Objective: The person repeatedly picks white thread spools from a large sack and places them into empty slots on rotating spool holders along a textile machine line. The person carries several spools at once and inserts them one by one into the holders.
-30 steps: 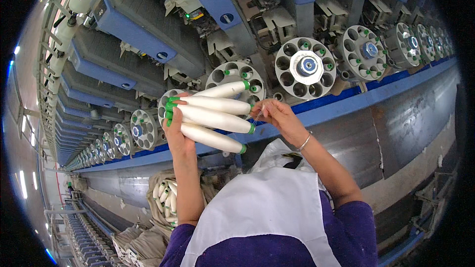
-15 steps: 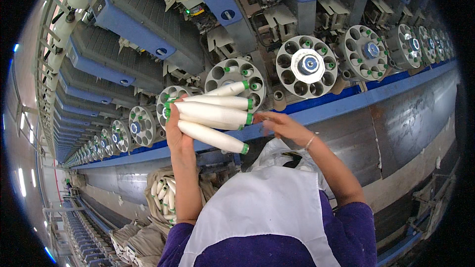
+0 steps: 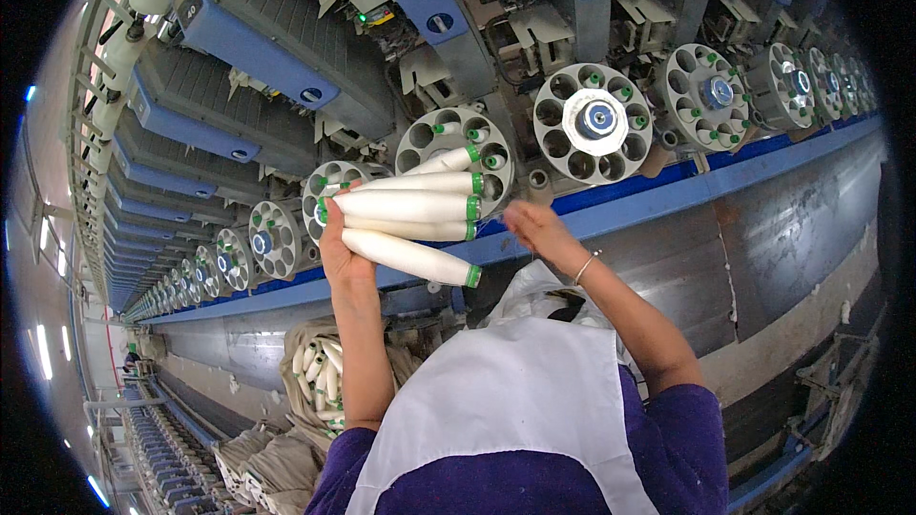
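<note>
Open gap between right hand (image 3: 536, 227) and bobbins (image 3: 410, 219); round magazine (image 3: 456, 157) close behind.

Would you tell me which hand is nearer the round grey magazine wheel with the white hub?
Right. The right hand is just below-left of the wheel; the left hand is farther left, gripping white yarn bobbins.

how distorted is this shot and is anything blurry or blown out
Head view: strong fisheye, so the blue metal rail bows and the corners go black. The white yarn bobbins with green tips in the left hand are sharp. The right hand is slightly soft. The ceiling lights at far left glare a little.
</note>
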Demonstrator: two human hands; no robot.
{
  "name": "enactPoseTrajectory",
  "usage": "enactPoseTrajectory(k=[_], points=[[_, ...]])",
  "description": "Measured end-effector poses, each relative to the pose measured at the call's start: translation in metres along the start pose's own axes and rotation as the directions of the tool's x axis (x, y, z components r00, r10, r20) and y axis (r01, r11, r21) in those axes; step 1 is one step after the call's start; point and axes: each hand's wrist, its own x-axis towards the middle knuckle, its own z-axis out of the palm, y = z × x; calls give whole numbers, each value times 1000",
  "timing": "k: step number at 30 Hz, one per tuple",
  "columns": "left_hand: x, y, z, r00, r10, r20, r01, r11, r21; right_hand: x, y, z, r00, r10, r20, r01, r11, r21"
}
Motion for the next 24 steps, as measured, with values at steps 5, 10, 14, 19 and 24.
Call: enactPoseTrajectory(k=[5,10,14,19,24], points=[[-3,-6,-2,1000,-24,7,23,999,23,4,-10,16,973,-55,-224,153,880,450],[-4,-13,-4,999,-40,21,40,999,23,2,-6,19,995,27,-101,27,868,496],[-4,-6,-9,999,-1,47,-1,998,55,-13,1,-11,991,69,-115,-64,997,47],[-7,-8,-6,997,51,63,-53,998,30,-26,-6,3,982,134,134,-114,983,-143],[-8,-14,8,991,62,119,-71,995,73,-7,-18,48,899,56,434,-105,990,92]])
